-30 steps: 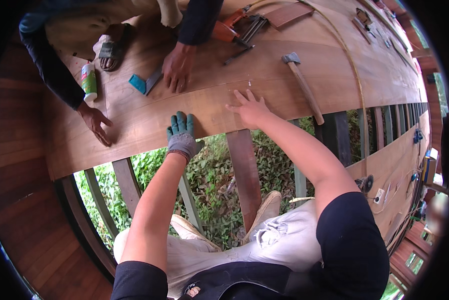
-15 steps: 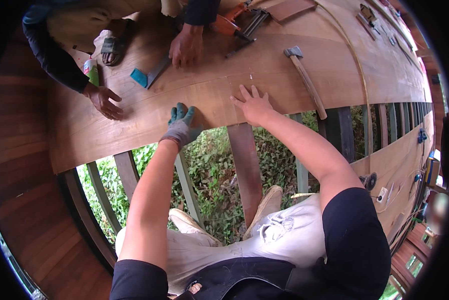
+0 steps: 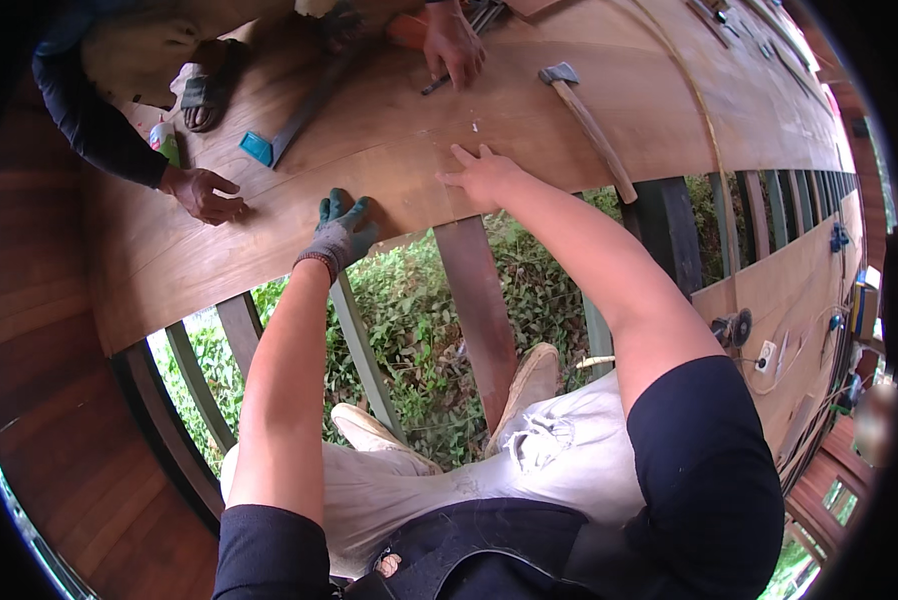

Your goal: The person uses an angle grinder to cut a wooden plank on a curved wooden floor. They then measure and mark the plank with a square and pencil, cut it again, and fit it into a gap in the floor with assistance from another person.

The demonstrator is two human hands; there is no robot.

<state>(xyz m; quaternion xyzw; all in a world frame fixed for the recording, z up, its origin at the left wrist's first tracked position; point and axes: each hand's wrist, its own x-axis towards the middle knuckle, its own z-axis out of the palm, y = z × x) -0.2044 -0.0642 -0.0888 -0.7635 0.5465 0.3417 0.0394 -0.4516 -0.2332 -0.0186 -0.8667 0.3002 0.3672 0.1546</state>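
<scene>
My left hand, in a grey and green glove, lies open on the near edge of a brown wooden panel. My bare right hand rests on the same panel further right, its fingers spread near a seam. Neither hand holds anything. To the right of it lies a wooden-handled hammer or hatchet. Across the panel, a co-worker's one hand is close to the surface at the left. Their other hand reaches to a small dark tool; whether it grips it I cannot tell.
A blade with a teal handle lies near a green and white bottle. An orange tool is partly hidden at the back. Open gaps between joists show plants below. A power tool sits on boards at right.
The co-worker's one hand has moved right, from beside the teal-handled blade to the small dark tool. My hands stay on the panel, while the whole view has shifted a little.
</scene>
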